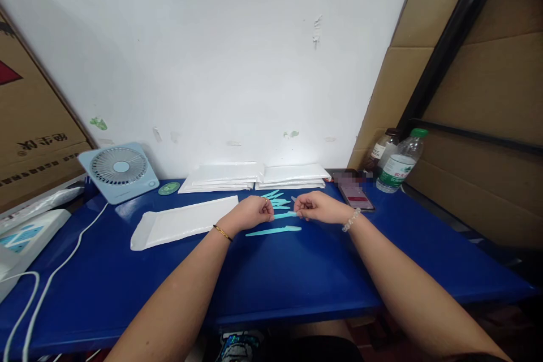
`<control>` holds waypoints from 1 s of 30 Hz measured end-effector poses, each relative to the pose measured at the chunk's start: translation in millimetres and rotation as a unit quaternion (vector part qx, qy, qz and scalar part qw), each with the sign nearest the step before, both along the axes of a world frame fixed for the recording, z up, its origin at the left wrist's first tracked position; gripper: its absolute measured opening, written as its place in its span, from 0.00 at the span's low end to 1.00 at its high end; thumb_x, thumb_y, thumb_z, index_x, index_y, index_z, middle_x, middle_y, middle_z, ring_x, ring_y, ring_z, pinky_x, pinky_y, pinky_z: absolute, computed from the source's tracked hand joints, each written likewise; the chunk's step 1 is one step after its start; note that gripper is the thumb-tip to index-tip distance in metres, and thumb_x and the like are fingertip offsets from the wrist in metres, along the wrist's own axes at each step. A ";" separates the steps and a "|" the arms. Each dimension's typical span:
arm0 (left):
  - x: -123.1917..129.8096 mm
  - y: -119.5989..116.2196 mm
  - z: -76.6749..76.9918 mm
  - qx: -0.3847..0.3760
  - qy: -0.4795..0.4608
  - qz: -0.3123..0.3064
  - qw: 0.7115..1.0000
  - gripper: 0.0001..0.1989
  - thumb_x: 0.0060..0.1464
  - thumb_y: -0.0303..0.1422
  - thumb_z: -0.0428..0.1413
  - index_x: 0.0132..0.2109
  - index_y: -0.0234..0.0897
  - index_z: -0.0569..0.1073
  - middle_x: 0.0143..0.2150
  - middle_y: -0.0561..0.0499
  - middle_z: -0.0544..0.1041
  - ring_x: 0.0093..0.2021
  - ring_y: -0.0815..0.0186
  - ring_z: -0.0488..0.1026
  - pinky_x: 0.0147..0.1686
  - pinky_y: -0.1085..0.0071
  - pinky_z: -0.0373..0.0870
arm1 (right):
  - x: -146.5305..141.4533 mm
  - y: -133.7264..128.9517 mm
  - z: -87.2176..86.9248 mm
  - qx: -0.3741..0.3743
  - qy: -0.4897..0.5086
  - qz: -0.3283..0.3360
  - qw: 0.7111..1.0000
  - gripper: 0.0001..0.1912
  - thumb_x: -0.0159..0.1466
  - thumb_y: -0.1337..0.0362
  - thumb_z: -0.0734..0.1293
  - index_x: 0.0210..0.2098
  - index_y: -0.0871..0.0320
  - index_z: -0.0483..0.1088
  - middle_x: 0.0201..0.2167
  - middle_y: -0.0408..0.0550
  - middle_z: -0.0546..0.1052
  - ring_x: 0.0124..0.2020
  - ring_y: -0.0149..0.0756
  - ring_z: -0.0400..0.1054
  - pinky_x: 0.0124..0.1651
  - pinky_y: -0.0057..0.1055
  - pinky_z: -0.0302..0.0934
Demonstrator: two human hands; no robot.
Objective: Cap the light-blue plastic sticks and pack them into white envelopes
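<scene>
My left hand is closed, its thumb and fingers pinching the handle end of a teal eyebrow razor. The other end of this razor is pinched by my right hand, so it lies level between the two. Nearer to me, a second teal eyebrow razor rests flat on the blue table. Several more teal razors are spread just behind my fingers, partly hidden by them. A white padded mailer lies to the left of my left hand, its open-looking end pointing left.
Two stacks of white padded mailers lie against the wall. To the left stand a light-blue fan and a white device with cables. A phone and plastic bottles are on the right. The blue table extends toward me.
</scene>
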State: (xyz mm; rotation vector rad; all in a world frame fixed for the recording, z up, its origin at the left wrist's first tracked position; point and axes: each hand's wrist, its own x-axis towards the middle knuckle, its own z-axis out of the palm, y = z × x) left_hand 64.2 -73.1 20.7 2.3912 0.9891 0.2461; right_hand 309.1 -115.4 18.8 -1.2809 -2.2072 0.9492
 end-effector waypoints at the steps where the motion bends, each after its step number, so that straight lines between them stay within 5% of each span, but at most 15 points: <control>1: 0.2 -0.5 -0.5 -0.013 0.006 -0.013 1.000 0.09 0.50 0.37 0.54 0.34 0.37 0.75 0.31 0.52 0.76 0.30 0.68 0.71 0.27 0.76 0.61 | 1.5 -0.5 1.1 -0.008 -0.011 0.012 1.000 0.08 0.59 0.63 0.63 0.34 0.60 0.71 0.27 0.45 0.74 0.26 0.30 0.67 0.29 0.25 0.60; 10: -2.6 16.0 -17.1 0.215 0.072 0.074 0.971 0.11 0.51 0.35 0.55 0.42 0.40 0.76 0.42 0.48 0.76 0.42 0.61 0.71 0.40 0.71 0.64 | 18.4 12.3 -9.0 0.163 -0.211 -0.064 0.962 0.06 0.50 0.72 0.66 0.28 0.60 0.72 0.29 0.48 0.75 0.29 0.34 0.66 0.32 0.26 0.56; 14: -1.4 17.8 -17.4 0.216 0.090 0.065 0.970 0.07 0.52 0.33 0.53 0.36 0.40 0.75 0.37 0.50 0.77 0.38 0.63 0.72 0.37 0.71 0.64 | 12.1 12.3 -11.4 0.165 -0.236 -0.069 0.955 0.03 0.51 0.72 0.64 0.24 0.60 0.70 0.27 0.48 0.74 0.26 0.32 0.64 0.30 0.26 0.54; 19: 1.0 12.6 -12.6 0.255 0.104 0.071 0.959 0.12 0.56 0.31 0.47 0.31 0.36 0.74 0.34 0.47 0.77 0.34 0.63 0.72 0.35 0.70 0.62 | 14.9 12.5 -10.0 0.156 -0.110 -0.089 0.978 0.05 0.59 0.67 0.61 0.32 0.58 0.69 0.27 0.45 0.73 0.27 0.31 0.64 0.31 0.25 0.55; 30: -0.2 8.6 -6.1 0.161 -0.006 0.097 0.982 0.12 0.58 0.35 0.45 0.35 0.37 0.72 0.33 0.49 0.76 0.33 0.64 0.71 0.32 0.72 0.62 | 8.2 10.0 -2.1 0.169 -0.021 -0.128 0.977 0.10 0.61 0.64 0.60 0.37 0.58 0.72 0.30 0.46 0.75 0.30 0.33 0.66 0.32 0.27 0.58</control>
